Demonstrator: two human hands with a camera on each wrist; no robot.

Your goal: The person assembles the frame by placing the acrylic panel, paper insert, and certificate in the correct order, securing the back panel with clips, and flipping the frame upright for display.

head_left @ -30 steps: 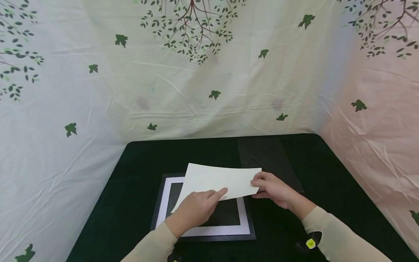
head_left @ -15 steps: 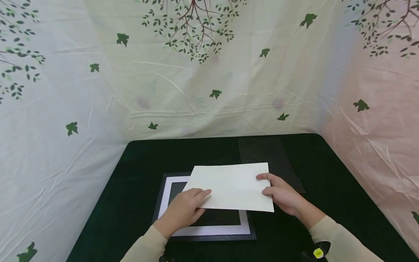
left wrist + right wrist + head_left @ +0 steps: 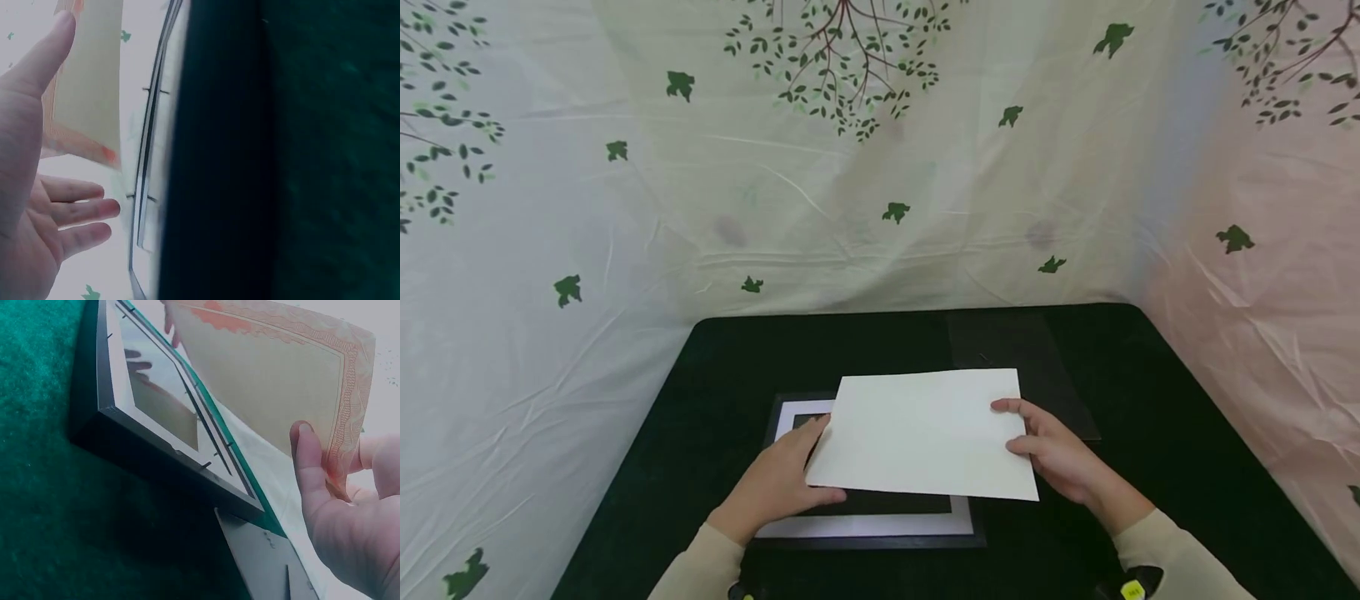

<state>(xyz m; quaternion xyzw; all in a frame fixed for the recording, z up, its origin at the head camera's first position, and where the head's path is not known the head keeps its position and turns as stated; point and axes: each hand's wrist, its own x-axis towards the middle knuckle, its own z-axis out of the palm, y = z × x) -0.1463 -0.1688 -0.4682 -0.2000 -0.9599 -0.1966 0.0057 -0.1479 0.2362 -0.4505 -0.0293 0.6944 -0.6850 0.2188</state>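
Note:
A certificate (image 3: 917,433) is held tilted above the picture frame, its plain white side toward the head view. In the right wrist view, the other side of the certificate (image 3: 262,375) shows an orange ornamental border. My right hand (image 3: 1063,458) pinches its right edge, thumb on the printed side and fingers on the white side. My left hand (image 3: 778,479) is at the left edge with thumb and fingers spread; in the left wrist view several fingers (image 3: 84,209) are straight. Below lies the dark picture frame (image 3: 865,542), with a white mat (image 3: 887,525) and small metal tabs along its inner edge.
A dark backing board (image 3: 1067,392) lies at the back right of the green-covered table (image 3: 760,354), partly behind the certificate. Leaf-printed cloth (image 3: 820,183) hangs round the table's back and sides.
The certificate has swung round and come lower and nearer, showing more of its white side. My left hand has drawn left from its lower edge to its left edge, spreading its fingers.

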